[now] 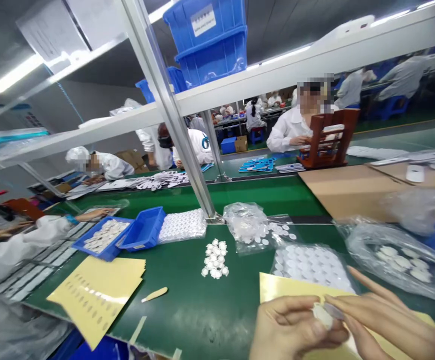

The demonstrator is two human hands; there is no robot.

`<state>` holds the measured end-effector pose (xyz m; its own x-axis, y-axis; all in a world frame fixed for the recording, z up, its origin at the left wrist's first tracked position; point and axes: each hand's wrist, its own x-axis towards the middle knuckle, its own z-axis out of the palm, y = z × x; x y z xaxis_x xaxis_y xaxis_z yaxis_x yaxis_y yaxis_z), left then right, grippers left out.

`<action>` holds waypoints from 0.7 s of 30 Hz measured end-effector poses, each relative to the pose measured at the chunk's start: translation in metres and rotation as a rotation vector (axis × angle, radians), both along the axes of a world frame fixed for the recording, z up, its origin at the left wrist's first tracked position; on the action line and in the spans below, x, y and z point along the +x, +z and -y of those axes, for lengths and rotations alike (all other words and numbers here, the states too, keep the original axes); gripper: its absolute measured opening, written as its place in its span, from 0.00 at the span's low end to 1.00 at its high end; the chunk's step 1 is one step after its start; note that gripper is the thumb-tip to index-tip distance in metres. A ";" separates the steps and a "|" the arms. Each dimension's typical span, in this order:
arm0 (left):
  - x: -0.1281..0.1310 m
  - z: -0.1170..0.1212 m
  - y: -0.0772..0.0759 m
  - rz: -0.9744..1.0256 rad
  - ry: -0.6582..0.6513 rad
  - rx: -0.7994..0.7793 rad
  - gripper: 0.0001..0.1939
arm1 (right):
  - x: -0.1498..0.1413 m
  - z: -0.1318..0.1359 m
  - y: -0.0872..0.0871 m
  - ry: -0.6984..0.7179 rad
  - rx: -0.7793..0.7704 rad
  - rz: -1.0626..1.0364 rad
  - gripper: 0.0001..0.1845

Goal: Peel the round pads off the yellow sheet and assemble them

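Observation:
Low at the right, my left hand (292, 327) and my right hand (382, 315) meet over a yellow backing sheet (288, 289). Both pinch a small white round pad (323, 315) between thumb and fingertips. The right index finger sticks out straight. Just beyond them lies a clear sheet of white round pads (311, 265). A small pile of loose white pads (214, 258) lies on the green table (187, 305) to the left.
A clear bag of pads (245, 222) and a larger bag (397, 260) lie nearby. Two blue trays (142, 232), yellow sheets (97, 292) and a small wooden stick (154, 294) are at left. A co-worker's sleeve (18, 245) reaches in from the left. Other workers sit across the belt.

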<state>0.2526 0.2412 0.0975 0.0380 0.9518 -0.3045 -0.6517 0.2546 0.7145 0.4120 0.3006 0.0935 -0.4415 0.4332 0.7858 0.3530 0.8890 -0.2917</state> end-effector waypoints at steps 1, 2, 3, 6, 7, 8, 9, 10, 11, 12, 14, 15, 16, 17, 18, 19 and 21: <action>-0.001 0.001 0.004 0.033 0.006 -0.019 0.17 | 0.001 0.002 0.009 -0.005 -0.042 -0.031 0.07; -0.002 0.003 0.008 0.051 0.005 -0.029 0.16 | 0.002 0.005 0.019 -0.010 -0.093 -0.060 0.06; -0.004 0.004 0.012 0.066 0.000 -0.038 0.15 | 0.001 0.007 0.027 -0.017 -0.156 -0.087 0.06; -0.009 0.003 0.020 0.100 -0.032 -0.054 0.16 | -0.004 0.012 0.044 -0.031 -0.389 -0.163 0.12; -0.011 0.003 0.022 0.106 -0.045 -0.061 0.16 | -0.006 0.012 0.047 -0.025 -0.464 -0.181 0.13; -0.012 0.002 0.023 0.110 -0.056 -0.067 0.15 | -0.007 0.012 0.048 -0.014 -0.531 -0.194 0.13; -0.013 0.002 0.023 0.114 -0.066 -0.070 0.14 | -0.007 0.013 0.048 0.000 -0.582 -0.206 0.13; -0.013 0.002 0.024 0.118 -0.072 -0.071 0.13 | -0.007 0.013 0.047 0.011 -0.618 -0.216 0.13; -0.013 0.002 0.024 0.122 -0.075 -0.070 0.13 | -0.007 0.014 0.047 0.017 -0.641 -0.228 0.13; -0.013 0.003 0.024 0.124 -0.077 -0.068 0.13 | -0.006 0.014 0.046 0.016 -0.660 -0.238 0.13; -0.013 0.004 0.025 0.126 -0.080 -0.061 0.13 | -0.004 0.016 0.046 0.009 -0.702 -0.242 0.13; -0.013 0.004 0.025 0.125 -0.082 -0.058 0.13 | -0.004 0.016 0.047 0.010 -0.729 -0.237 0.13; -0.013 0.005 0.025 0.123 -0.083 -0.057 0.13 | -0.004 0.016 0.048 0.022 -0.756 -0.229 0.13; -0.013 0.005 0.026 0.121 -0.083 -0.058 0.13 | -0.004 0.017 0.050 0.040 -0.778 -0.223 0.14; -0.013 0.006 0.026 0.119 -0.084 -0.061 0.13 | -0.004 0.018 0.051 0.052 -0.789 -0.225 0.14; -0.013 0.006 0.027 0.118 -0.083 -0.067 0.13 | -0.005 0.018 0.053 0.057 -0.791 -0.233 0.15; -0.014 0.007 0.027 0.112 -0.075 -0.076 0.13 | -0.005 0.019 0.055 0.044 -0.773 -0.259 0.16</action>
<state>0.2387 0.2344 0.1249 0.1458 0.9194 -0.3653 -0.7036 0.3560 0.6150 0.4065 0.2821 0.1484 -0.3163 0.8813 0.3511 0.1599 0.4144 -0.8960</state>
